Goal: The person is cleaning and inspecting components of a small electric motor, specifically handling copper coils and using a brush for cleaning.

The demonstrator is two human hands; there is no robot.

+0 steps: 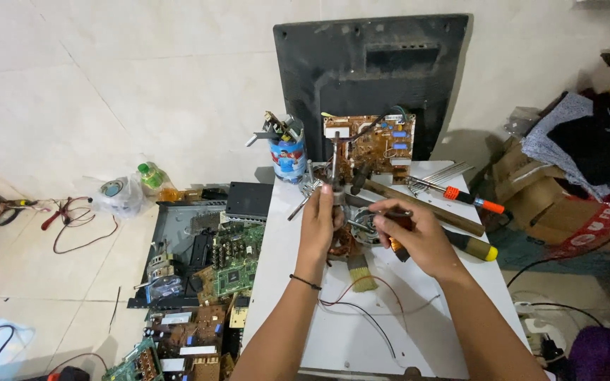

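My left hand point(319, 224) is wrapped around the upright shaft point(335, 156) of a small electric motor point(359, 227), fingers closed on it. The motor sits near the middle of the white table point(418, 331), copper windings showing under my palm. My right hand point(418, 236) pinches a slim tool against the motor's metal housing — I think a screwdriver tip, though my fingers hide most of it.

What worries me: if that tip skids off the housing, it goes straight toward my left hand or into the thin winding wire and nicks it. The motor rests only on its own base, so a hard push could tip it or twist it out of my hold. The red and black wires point(361, 303) trail loose toward the table edge; a wrist catching them could tug the motor. A small brush point(361, 271) lies just beside the motor.

From the left: a tiled floor with a red cable point(79, 233), a bagged tape roll and a green bottle, then an opened chassis full of green circuit boards point(234, 264) against the table. On the table behind the motor stand a tin of tools point(287, 152) and a brown circuit board point(379, 144) leaning on a black television back cover point(368, 70); to the right lie a wooden handle point(425, 208) and orange-handled screwdrivers — beyond them, cardboard and piled cloth.
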